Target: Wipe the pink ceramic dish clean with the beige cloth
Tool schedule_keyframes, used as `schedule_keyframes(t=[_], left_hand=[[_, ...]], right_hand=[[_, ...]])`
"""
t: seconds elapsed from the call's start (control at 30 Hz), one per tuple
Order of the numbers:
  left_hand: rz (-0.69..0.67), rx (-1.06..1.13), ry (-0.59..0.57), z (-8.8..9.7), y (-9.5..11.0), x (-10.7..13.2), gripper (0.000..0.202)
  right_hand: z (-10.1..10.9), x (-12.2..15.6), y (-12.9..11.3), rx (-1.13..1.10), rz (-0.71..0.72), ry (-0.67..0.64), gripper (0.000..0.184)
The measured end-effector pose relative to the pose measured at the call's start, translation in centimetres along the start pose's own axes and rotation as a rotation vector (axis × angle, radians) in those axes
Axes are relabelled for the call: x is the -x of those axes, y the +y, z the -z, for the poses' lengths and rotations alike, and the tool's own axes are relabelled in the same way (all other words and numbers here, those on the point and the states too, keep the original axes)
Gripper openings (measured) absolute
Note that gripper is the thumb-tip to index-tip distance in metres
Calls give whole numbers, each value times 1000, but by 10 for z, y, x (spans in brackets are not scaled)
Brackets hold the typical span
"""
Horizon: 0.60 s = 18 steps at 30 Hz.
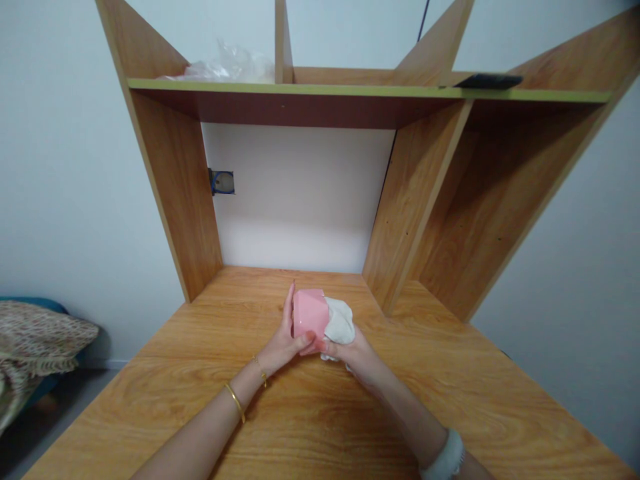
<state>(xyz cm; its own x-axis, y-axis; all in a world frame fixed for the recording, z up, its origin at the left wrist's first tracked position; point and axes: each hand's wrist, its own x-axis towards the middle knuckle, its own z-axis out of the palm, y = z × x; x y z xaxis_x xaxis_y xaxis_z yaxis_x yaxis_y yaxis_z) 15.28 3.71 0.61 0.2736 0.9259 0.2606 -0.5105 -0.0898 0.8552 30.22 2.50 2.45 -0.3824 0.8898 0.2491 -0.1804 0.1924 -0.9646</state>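
Note:
A glossy pink, faceted object (pixel 310 312), like a small pot or box, is held up over the desk in front of me. My left hand (pixel 284 343) grips it from the left, with the thumb across its near side and the fingers behind it. On its right side lies a crumpled white cloth (pixel 340 321). My right hand (pixel 354 348) is closed on this cloth and presses it against the pink object, its thumb near the lower edge. The right fingers are mostly hidden behind the cloth. Whether the pink object is hollow does not show.
The wooden desk (pixel 320 413) carries a shelf unit (pixel 400 207) with upright panels at the back. On its upper board lie a clear plastic bag (pixel 230 67) and a dark flat item (pixel 489 81). A wall socket box (pixel 223 182) sits at the back left. A patterned cloth (pixel 45 337) drapes at far left.

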Motion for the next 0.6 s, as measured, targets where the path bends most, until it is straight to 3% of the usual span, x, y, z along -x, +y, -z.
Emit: schedule_keyframes(t=[0.13,0.3,0.4,0.5,0.6], left_hand=[[125,127,6,5,-9,-3,79],[281,222,-14,5,-6,-6,59],[374,273,-68,6,-3,-8,55],[440,266,-104,10,-3,-8,56],[469,271,-164,13,-4,-7,68]], right_hand=[[1,0,6,187,22,-103,56],[4,-4,15,659,304,-163,51],[3,-6,15,848,403,-198,49],[2,-4,13,769,358,-157,44],[2,-2,14,551,217,-47,35]])
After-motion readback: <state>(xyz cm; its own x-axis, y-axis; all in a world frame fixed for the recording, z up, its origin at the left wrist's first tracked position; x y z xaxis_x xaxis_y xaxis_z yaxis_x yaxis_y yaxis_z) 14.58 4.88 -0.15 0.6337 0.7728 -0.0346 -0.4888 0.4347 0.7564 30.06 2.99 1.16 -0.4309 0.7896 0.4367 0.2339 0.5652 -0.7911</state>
